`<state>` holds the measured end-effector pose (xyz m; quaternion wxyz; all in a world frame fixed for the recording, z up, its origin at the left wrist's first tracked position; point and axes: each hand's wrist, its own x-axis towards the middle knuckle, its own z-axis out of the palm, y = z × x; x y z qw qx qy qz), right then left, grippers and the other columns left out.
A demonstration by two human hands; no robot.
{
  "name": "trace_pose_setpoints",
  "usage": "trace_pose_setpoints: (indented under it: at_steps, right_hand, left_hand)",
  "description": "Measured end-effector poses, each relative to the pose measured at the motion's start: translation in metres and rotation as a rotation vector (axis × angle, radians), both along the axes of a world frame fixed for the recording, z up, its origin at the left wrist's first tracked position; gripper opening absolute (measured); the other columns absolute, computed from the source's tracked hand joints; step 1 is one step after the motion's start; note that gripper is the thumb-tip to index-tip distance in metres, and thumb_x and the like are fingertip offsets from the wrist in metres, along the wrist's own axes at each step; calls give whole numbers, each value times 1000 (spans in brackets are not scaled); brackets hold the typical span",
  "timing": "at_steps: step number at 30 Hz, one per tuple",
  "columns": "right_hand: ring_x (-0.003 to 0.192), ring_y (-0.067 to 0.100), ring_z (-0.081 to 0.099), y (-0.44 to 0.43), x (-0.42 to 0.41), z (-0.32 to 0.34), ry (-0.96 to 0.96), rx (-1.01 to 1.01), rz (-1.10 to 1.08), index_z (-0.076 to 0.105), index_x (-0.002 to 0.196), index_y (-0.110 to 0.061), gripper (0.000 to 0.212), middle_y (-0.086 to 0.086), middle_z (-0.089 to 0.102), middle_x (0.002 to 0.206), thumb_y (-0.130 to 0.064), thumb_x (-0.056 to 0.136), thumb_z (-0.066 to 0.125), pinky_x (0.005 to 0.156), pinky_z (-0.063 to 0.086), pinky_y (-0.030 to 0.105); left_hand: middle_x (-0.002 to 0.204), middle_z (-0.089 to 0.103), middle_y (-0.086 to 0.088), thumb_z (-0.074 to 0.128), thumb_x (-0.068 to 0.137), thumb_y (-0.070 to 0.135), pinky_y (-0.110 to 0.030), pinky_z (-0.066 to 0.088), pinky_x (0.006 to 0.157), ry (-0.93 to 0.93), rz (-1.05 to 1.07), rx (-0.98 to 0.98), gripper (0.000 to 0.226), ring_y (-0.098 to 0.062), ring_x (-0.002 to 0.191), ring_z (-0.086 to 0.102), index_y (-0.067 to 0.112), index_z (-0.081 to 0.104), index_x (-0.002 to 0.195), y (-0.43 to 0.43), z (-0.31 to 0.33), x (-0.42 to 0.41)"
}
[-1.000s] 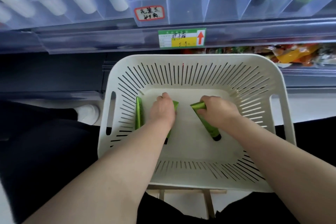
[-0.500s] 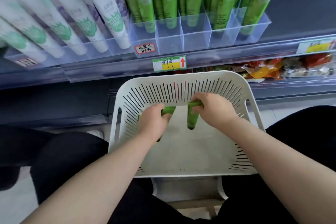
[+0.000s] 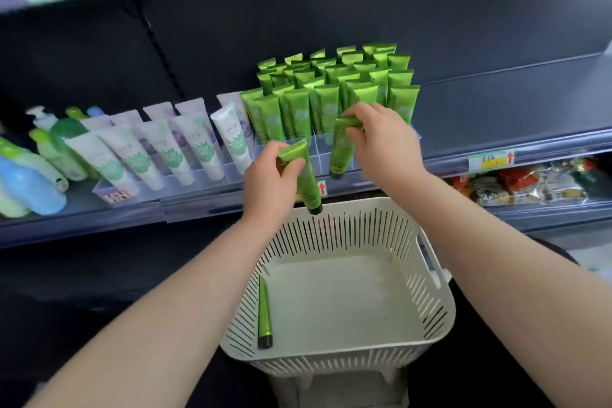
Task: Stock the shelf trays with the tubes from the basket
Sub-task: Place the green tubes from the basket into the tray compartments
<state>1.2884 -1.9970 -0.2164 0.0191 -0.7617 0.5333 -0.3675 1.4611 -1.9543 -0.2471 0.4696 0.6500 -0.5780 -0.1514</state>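
Note:
My left hand (image 3: 270,184) grips a green tube (image 3: 306,182) by its flat end, cap hanging down above the basket's far rim. My right hand (image 3: 381,139) pinches a second green tube (image 3: 341,151) by its crimped end, cap down, right in front of the clear shelf tray (image 3: 318,156). That tray holds several rows of upright green tubes (image 3: 334,89). The white slotted basket (image 3: 440,315) sits below my arms. One green tube (image 3: 264,315) lies along its left inner wall.
White tubes with green and purple prints (image 3: 172,149) stand in clear trays to the left, with pump bottles (image 3: 39,156) beyond them. Price labels (image 3: 490,161) line the shelf edge. Packaged snacks (image 3: 520,185) fill the lower shelf at right. The shelf right of the green tubes is bare.
Both hands have lifted a green tube each out of the basket and up to the shelf tray. My view has tilted upward toward the shelf.

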Motion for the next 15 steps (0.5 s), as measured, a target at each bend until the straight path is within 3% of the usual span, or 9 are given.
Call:
trace_pose_setpoints:
  at_steps: [6,11,15]
  right_hand:
    - [105,26,50,-38,16,34,30,-101,-36,54,124,-22,29,3,59,110,-18,97,46,64,38,33]
    - [106,31,50,-62,28,16,218,42,9,51,129,-19,34,8,60,112,-12,96,46,67,43,36]
    - [109,32,46,-74,27,0,259,118,-8,47,132,-18,38,11,59,114,-7,96,44,66,35,35]
  left_hand:
    - [75,57,10,62,92,22,-27,46,61,-49,10,-95,15,-8,67,56,28,52,101,-19,41,2]
    - [80,62,4,59,92,21,-44,56,70,-61,33,-142,11,-19,73,63,21,56,103,-42,59,7]
    - [78,56,7,56,96,20,-30,44,62,-157,56,-93,14,-9,67,53,18,54,110,-65,69,6]
